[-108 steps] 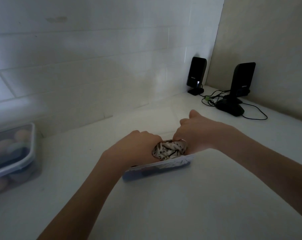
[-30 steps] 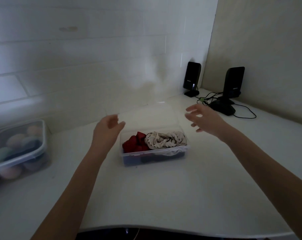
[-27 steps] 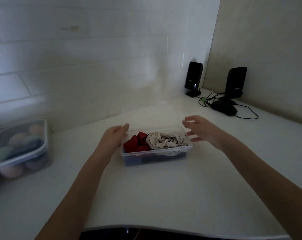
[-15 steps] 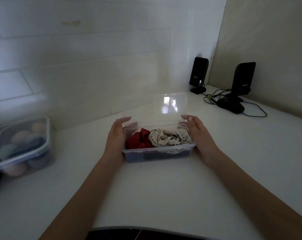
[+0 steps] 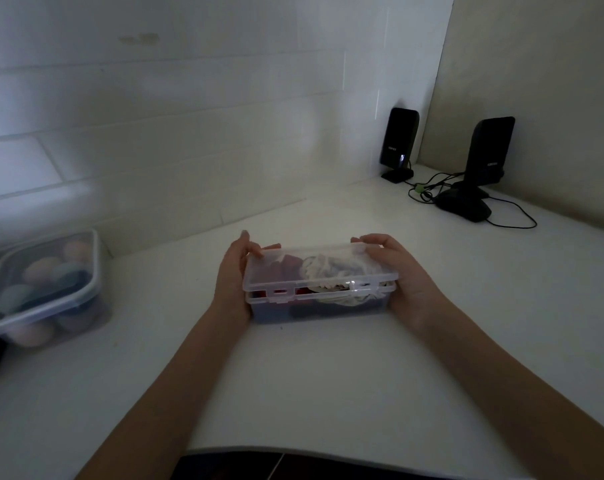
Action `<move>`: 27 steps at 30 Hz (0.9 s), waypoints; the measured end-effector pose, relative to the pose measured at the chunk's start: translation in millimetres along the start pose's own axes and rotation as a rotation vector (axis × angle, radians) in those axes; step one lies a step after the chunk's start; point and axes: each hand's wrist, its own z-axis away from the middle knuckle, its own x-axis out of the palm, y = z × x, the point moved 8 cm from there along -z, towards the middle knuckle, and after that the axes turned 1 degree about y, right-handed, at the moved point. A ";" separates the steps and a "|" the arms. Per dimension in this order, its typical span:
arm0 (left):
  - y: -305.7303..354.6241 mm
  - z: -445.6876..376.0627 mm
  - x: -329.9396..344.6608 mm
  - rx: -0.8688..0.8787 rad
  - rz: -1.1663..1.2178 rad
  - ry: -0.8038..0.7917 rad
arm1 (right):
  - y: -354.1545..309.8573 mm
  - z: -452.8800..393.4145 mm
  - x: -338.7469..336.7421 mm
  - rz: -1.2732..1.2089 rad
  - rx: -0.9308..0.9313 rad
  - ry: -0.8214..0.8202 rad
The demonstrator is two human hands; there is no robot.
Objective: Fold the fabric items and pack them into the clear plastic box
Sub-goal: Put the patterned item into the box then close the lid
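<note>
Clear plastic box (image 5: pixel 319 303) sits on the white counter (image 5: pixel 328 382), midway between the near edge and the tiled wall. Near edge of the counter curves; below it only a dark strip, contents unreadable. Both forearms come in from the bottom of view, elbows cut off.

Lid (image 5: pixel 314 268) lies down over the box, its front lip meeting the rim. Small latch tabs along the front; cannot tell whether they are engaged. A pale bit of cloth seems pinched at the front right under the lip.

Left hand (image 5: pixel 233 278) is clamped on the left end of the box, palm flat against the side wall, thumb over the lid's far corner; the other fingers are hidden behind the box. Right hand (image 5: pixel 399 271) is clamped on the right end, fingers curled over the lid's top edge, palm against the wall.

Through the cloudy lid: red cloth (image 5: pixel 286 268) on the left, cream patterned cloth (image 5: pixel 331 268) on the right. Something dark fills the lower part of the box; too dim to name.

Off to the left, a second lidded tub (image 5: pixel 37 289), partly cut off by the frame edge, holds rounded pastel shapes, blurred.

Far right corner: two black speakers (image 5: pixel 399 140) on stands, tangled cables (image 5: pixel 432 188) between them, a dark rounded base in front of the right one.
</note>
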 end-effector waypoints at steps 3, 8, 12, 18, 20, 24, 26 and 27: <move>3.4 4.0 4.3 0.024 -0.265 -0.077 | -1.3 0.4 -2.0 0.018 0.018 -0.026; 7.6 11.3 4.7 -0.007 -0.471 -0.346 | -4.4 3.4 -1.9 0.089 0.034 -0.053; 10.1 14.2 6.8 0.009 -0.469 -0.371 | -10.8 5.3 -1.8 0.261 -0.028 -0.098; 12.5 17.4 5.8 0.105 -0.527 -0.326 | -23.3 6.2 -4.9 0.545 -0.217 0.000; 17.2 19.4 5.8 0.196 -0.580 -0.282 | -25.5 9.9 0.0 0.651 -0.220 -0.042; 22.4 26.2 11.8 0.283 -0.835 -0.253 | -11.7 20.2 11.1 0.789 -0.082 -0.366; 24.8 29.6 11.3 0.331 -0.978 -0.233 | -9.7 20.1 8.4 0.847 -0.093 -0.399; 26.8 32.1 10.9 0.372 -1.015 -0.236 | -10.6 19.2 7.0 0.890 -0.116 -0.386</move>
